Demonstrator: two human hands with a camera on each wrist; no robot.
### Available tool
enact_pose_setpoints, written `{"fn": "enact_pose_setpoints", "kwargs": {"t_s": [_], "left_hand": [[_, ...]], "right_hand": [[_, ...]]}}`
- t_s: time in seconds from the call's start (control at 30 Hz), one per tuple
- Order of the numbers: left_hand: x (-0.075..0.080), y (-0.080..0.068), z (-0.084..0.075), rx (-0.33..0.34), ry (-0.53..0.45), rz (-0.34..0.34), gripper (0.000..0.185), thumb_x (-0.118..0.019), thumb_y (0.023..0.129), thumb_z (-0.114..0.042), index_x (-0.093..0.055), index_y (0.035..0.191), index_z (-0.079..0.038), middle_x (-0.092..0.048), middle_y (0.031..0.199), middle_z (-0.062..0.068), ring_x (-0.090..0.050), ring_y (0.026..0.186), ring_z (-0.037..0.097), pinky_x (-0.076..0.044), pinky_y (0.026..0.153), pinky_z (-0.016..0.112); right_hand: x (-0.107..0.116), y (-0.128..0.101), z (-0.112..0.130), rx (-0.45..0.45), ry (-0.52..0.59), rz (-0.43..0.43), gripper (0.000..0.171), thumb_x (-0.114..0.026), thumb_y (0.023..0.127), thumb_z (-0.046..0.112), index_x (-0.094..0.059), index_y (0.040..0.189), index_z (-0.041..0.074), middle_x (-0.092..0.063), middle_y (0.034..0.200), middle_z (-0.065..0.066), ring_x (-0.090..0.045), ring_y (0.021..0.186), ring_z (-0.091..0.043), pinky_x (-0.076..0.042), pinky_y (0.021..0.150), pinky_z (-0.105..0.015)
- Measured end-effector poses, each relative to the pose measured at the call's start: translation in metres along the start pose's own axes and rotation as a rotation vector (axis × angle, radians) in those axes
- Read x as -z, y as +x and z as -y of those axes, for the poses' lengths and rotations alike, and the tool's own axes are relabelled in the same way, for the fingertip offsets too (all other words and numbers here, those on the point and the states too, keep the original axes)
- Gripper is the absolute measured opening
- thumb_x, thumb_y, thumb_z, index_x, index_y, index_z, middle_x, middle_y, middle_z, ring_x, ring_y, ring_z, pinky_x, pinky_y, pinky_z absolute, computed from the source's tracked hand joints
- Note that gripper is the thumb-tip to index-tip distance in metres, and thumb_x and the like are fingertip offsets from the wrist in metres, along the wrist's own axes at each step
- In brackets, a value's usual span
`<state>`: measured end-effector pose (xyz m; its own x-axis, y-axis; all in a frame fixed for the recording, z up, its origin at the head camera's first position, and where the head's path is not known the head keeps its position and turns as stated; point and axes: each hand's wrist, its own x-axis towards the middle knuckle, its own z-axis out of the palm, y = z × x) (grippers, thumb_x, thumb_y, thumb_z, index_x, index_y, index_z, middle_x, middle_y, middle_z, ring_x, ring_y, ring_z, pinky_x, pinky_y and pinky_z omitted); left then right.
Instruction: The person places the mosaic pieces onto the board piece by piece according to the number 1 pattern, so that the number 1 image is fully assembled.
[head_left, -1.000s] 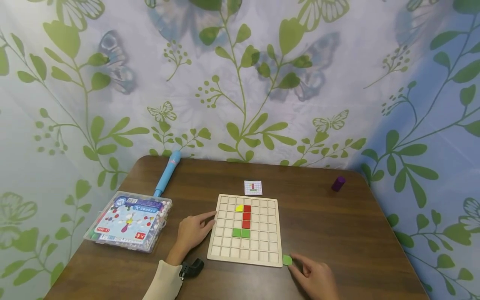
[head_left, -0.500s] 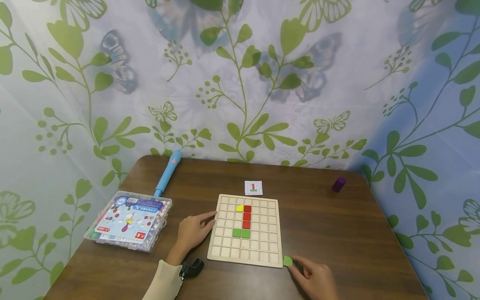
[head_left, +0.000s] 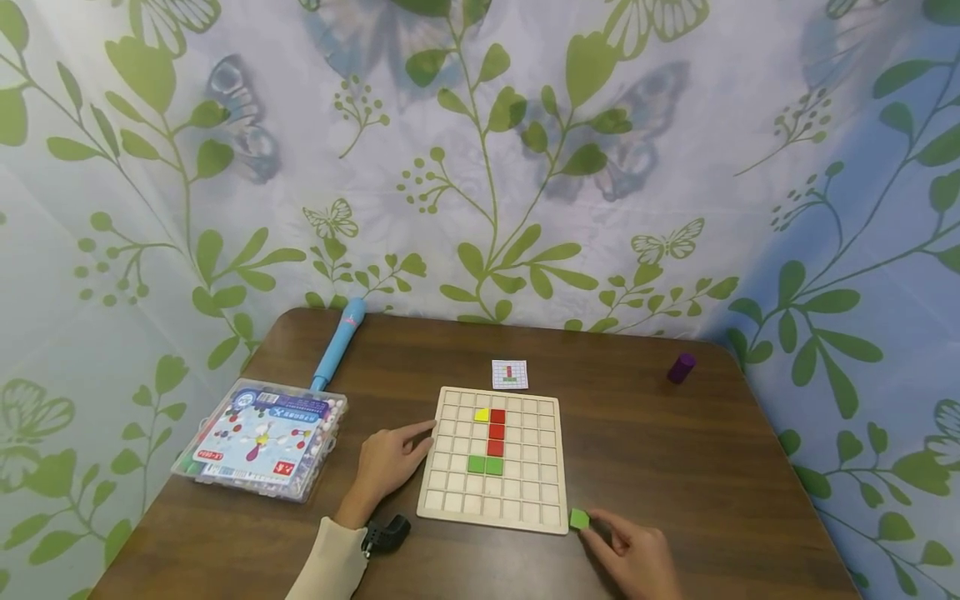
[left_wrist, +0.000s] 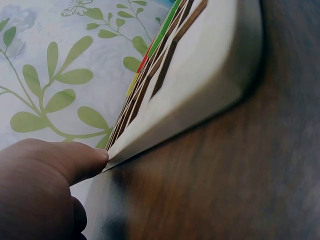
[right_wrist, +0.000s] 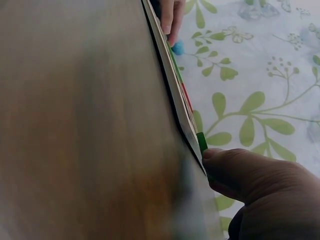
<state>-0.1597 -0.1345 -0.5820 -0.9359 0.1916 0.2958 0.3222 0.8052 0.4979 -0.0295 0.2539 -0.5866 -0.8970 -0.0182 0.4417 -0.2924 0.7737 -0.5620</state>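
A wooden grid board (head_left: 525, 500) lies on the brown table (head_left: 675, 450). It carries a yellow tile (head_left: 482, 414), a red column (head_left: 496, 432) and two green tiles (head_left: 485, 465). My left hand (head_left: 408, 446) rests beside the board, its index finger (left_wrist: 75, 160) straight against the left edge of the board (left_wrist: 210, 60). My right hand (head_left: 607, 529) is at the board's near right corner and pinches a small green block (head_left: 579, 518) with its fingertips. In the right wrist view a fingertip (right_wrist: 230, 162) presses the green block (right_wrist: 201, 142) next to the board's edge.
A small pattern card (head_left: 510, 374) lies just behind the board. Further off are a clear plastic box of parts (head_left: 261, 437) at the left, a blue tube (head_left: 337, 344) behind it, and a purple cylinder (head_left: 681, 367) at the far right. A patterned curtain surrounds the table.
The head view has shifted slightly. My right fingertips have closed a little more on the green block, which stays at the board's corner. The left hand has not moved.
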Motion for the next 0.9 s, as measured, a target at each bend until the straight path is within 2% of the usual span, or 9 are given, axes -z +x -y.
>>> {"fn": "enact_pose_setpoints", "kwargs": {"t_s": [0.17, 0.47, 0.6, 0.77, 0.9], "left_hand": [[0.001, 0.001, -0.001, -0.008, -0.008, 0.001, 0.032, -0.074, 0.094, -0.033, -0.076, 0.126, -0.029, -0.023, 0.044, -0.021, -0.015, 0.043, 0.002, -0.016, 0.045, 0.025], [0.000, -0.001, 0.001, 0.011, -0.007, 0.015, 0.032, -0.073, 0.095, -0.035, -0.075, 0.127, -0.029, -0.027, 0.045, -0.018, -0.017, 0.043, 0.003, -0.017, 0.046, 0.025], [-0.001, 0.000, 0.002, 0.009, -0.007, 0.004, 0.032, -0.073, 0.095, -0.035, -0.075, 0.126, -0.029, -0.026, 0.045, -0.019, -0.017, 0.043, 0.003, -0.016, 0.045, 0.025], [-0.001, 0.001, 0.002, 0.009, -0.004, 0.002, 0.032, -0.073, 0.095, -0.036, -0.075, 0.127, -0.031, -0.027, 0.045, -0.018, -0.017, 0.043, 0.003, -0.017, 0.045, 0.025], [-0.001, 0.000, 0.001, 0.019, -0.006, 0.019, 0.032, -0.073, 0.095, -0.036, -0.075, 0.127, -0.030, -0.027, 0.045, -0.018, -0.017, 0.043, 0.003, -0.017, 0.046, 0.025]], "right_hand": [[-0.001, 0.003, -0.005, 0.056, 0.038, -0.009, 0.030, -0.094, 0.070, 0.009, -0.081, 0.095, 0.018, -0.020, 0.059, 0.031, -0.013, 0.053, 0.016, -0.026, 0.045, -0.012], [-0.003, 0.017, 0.000, 0.062, 0.029, 0.027, 0.028, -0.093, 0.074, 0.016, -0.080, 0.098, 0.023, -0.023, 0.059, 0.028, -0.018, 0.051, 0.012, -0.024, 0.045, -0.012], [-0.007, 0.028, 0.000, 0.163, 0.064, 0.006, 0.031, -0.093, 0.074, 0.017, -0.080, 0.101, 0.024, -0.025, 0.060, 0.028, -0.019, 0.053, 0.015, -0.022, 0.046, -0.009], [-0.014, 0.043, 0.000, 0.298, 0.108, -0.023, 0.034, -0.093, 0.071, 0.013, -0.080, 0.102, 0.019, -0.028, 0.059, 0.025, -0.018, 0.055, 0.015, -0.022, 0.047, -0.009], [-0.020, 0.052, 0.003, 0.351, 0.118, -0.043, 0.035, -0.093, 0.069, 0.011, -0.080, 0.102, 0.016, -0.029, 0.055, 0.023, -0.017, 0.055, 0.016, -0.023, 0.046, -0.009]]}}
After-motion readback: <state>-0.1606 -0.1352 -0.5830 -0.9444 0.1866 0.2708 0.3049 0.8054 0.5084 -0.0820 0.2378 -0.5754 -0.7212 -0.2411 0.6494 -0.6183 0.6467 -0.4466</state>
